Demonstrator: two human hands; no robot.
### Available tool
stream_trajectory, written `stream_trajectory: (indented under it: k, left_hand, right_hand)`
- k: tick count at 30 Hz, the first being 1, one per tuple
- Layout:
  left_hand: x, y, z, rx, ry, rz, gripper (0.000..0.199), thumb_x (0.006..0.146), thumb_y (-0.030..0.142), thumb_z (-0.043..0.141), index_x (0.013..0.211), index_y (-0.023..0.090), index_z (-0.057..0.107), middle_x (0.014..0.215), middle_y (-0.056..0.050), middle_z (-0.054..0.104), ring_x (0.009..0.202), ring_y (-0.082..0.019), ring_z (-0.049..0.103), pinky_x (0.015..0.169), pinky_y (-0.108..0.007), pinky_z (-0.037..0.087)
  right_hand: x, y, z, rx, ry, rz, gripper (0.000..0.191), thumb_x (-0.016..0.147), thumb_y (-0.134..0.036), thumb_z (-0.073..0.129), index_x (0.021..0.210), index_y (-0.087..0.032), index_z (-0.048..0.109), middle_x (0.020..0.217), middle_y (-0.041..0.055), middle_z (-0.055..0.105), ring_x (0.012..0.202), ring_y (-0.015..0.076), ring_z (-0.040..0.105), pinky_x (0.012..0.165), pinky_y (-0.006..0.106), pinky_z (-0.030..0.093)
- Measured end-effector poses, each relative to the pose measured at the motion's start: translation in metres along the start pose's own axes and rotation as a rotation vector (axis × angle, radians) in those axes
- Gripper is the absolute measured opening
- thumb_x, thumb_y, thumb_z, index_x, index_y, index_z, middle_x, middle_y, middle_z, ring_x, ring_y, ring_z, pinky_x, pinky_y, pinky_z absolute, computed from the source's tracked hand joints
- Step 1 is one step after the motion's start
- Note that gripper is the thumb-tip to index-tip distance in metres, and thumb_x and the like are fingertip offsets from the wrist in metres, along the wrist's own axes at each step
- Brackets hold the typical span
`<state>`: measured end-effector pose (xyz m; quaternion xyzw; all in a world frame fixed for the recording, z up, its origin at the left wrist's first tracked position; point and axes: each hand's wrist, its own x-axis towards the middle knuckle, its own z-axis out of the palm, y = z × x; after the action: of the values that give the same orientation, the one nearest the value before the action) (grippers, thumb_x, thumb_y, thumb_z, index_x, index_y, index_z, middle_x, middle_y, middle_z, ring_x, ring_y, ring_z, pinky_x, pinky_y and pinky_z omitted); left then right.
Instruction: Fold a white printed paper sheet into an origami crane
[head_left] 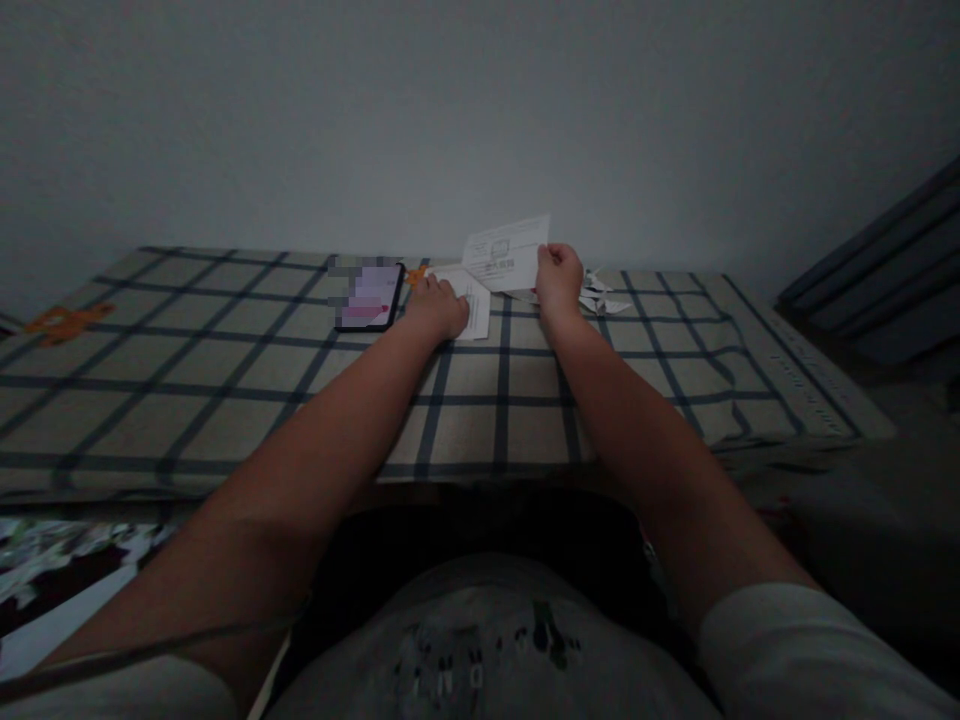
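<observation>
A folded sheet of printed paper (507, 258) stands partly raised off the table, its lower panel lying on the cloth. My left hand (441, 304) rests on that lower panel, its fingers curled and holding the paper down. At the right edge of the raised panel, my right hand (560, 282) pinches the paper between thumb and fingers. Folded white paper pieces (600, 298) lie just beyond my right hand, partly hidden by it. A phone (369, 297) with a lit screen is to the left of my left hand.
A checked cloth (262, 400) covers the table, which stands against a grey wall (450, 120). Orange printed figures (69, 322) mark the cloth at the left. Below the table's left side are scraps of paper (60, 555). Dark ribbed material (885, 260) hangs at the right.
</observation>
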<state>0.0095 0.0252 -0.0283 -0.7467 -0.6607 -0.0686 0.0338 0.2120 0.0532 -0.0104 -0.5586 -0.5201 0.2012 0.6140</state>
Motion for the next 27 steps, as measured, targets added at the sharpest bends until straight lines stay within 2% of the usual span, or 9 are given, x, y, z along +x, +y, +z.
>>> stream_trajectory:
  k: [3, 8, 13, 17, 20, 23, 27]
  left_hand:
    - [-0.002, 0.000, 0.000, 0.007, 0.013, 0.004, 0.075, 0.104, 0.040, 0.030, 0.155, -0.013, 0.044, 0.167, -0.034, 0.042, 0.161, -0.042, 0.034, 0.130, -0.051, 0.025]
    - [-0.004, 0.002, -0.004, -0.009, -0.010, -0.008, 0.077, 0.105, 0.042, 0.031, 0.157, -0.013, 0.042, 0.168, -0.033, 0.040, 0.162, -0.042, 0.033, 0.131, -0.050, 0.024]
    - [-0.005, 0.003, -0.005, -0.015, -0.018, -0.016, 0.077, 0.105, 0.041, 0.031, 0.157, -0.015, 0.041, 0.168, -0.035, 0.038, 0.163, -0.042, 0.032, 0.130, -0.051, 0.024]
    - [-0.006, 0.003, -0.006, -0.013, -0.019, -0.010, 0.075, 0.105, 0.040, 0.029, 0.157, -0.012, 0.042, 0.169, -0.033, 0.039, 0.163, -0.043, 0.031, 0.131, -0.053, 0.022]
    - [-0.008, 0.005, -0.009, 0.016, -0.030, -0.008, 0.075, 0.106, 0.040, 0.028, 0.158, -0.013, 0.041, 0.169, -0.033, 0.039, 0.163, -0.043, 0.030, 0.131, -0.052, 0.021]
    - [-0.010, 0.006, -0.009, 0.028, -0.013, -0.002, 0.076, 0.107, 0.040, 0.028, 0.155, -0.018, 0.041, 0.167, -0.037, 0.039, 0.161, -0.045, 0.032, 0.130, -0.050, 0.023]
    - [-0.009, 0.001, -0.003, -0.035, 0.047, -0.023, 0.075, 0.105, 0.040, 0.033, 0.154, -0.016, 0.044, 0.167, -0.036, 0.040, 0.160, -0.044, 0.035, 0.130, -0.050, 0.026]
  right_hand:
    - [0.002, 0.000, 0.001, -0.038, 0.021, -0.028, 0.029, 0.105, -0.037, 0.043, 0.109, -0.017, 0.062, 0.108, 0.0113, 0.068, 0.107, 0.0242, 0.069, 0.101, 0.042, 0.053]
    - [0.005, -0.004, -0.003, 0.012, 0.113, -0.019, 0.038, 0.110, -0.038, 0.032, 0.125, -0.015, 0.058, 0.128, 0.0171, 0.064, 0.131, 0.0283, 0.062, 0.114, 0.049, 0.047]
    - [0.000, -0.010, -0.006, 0.024, 0.136, -0.048, 0.041, 0.112, -0.037, 0.029, 0.131, -0.011, 0.055, 0.134, 0.0194, 0.060, 0.139, 0.0281, 0.057, 0.118, 0.051, 0.044]
    - [0.011, 0.000, -0.010, 0.071, 0.266, -0.091, 0.050, 0.113, -0.046, 0.021, 0.131, -0.012, 0.052, 0.135, 0.0183, 0.057, 0.142, 0.0291, 0.055, 0.117, 0.054, 0.045]
    - [0.026, 0.014, -0.012, 0.127, 0.365, -0.143, 0.055, 0.111, -0.057, 0.022, 0.129, -0.015, 0.051, 0.131, 0.0166, 0.057, 0.138, 0.0294, 0.059, 0.115, 0.056, 0.048]
    - [0.028, 0.021, -0.009, 0.126, 0.284, -0.292, 0.063, 0.108, -0.068, 0.020, 0.128, -0.017, 0.052, 0.126, 0.0133, 0.057, 0.135, 0.0275, 0.061, 0.112, 0.055, 0.051]
    - [0.008, 0.010, -0.001, 0.107, 0.091, -0.456, 0.065, 0.105, -0.076, 0.025, 0.129, -0.023, 0.055, 0.118, 0.0086, 0.059, 0.125, 0.0250, 0.065, 0.097, 0.047, 0.063]
